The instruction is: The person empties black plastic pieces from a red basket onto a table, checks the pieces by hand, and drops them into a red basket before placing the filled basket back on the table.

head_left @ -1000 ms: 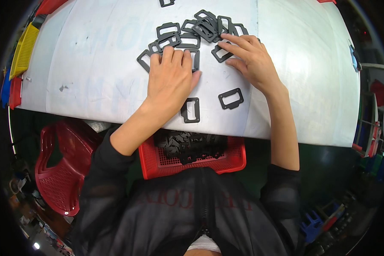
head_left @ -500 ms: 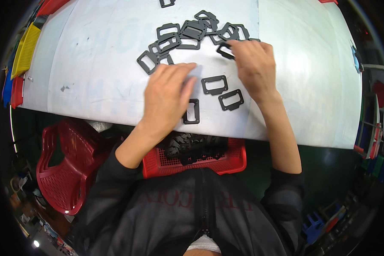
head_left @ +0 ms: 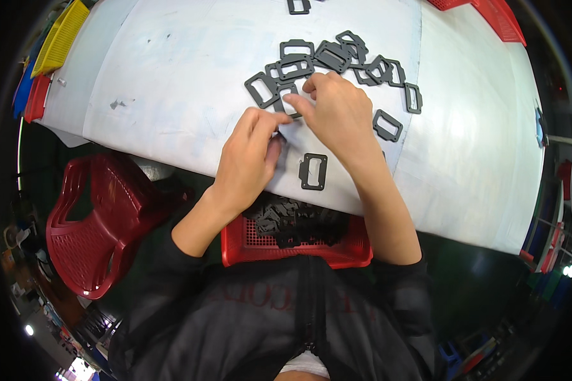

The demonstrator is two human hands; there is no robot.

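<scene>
My left hand [head_left: 248, 152] hovers over the near part of the white table, thumb and index finger apart. A small dark bit shows by its fingertips, too little to name. Just right of it, my right hand [head_left: 342, 117] is spread over the left end of a heap of flat dark grey rectangular frames [head_left: 332, 57]. Its thumb lies over one frame [head_left: 290, 105], partly hidden; contact is unclear. Nearer me lies a single frame [head_left: 322, 171], and another frame [head_left: 388, 125] rests right of my right hand. My right forearm hides part of the table.
Below the table edge a red plastic basket [head_left: 235, 249] holds many dark flat parts. A dark red plastic chair [head_left: 102, 222] stands at left. Yellow [head_left: 60, 38] and red bins sit by the far left edge, with red trays [head_left: 499, 19] at the far right.
My right hand has come leftward, close to my left hand, letting go of the frame at the heap's right. The whole view has shifted, so the table things appear further right.
</scene>
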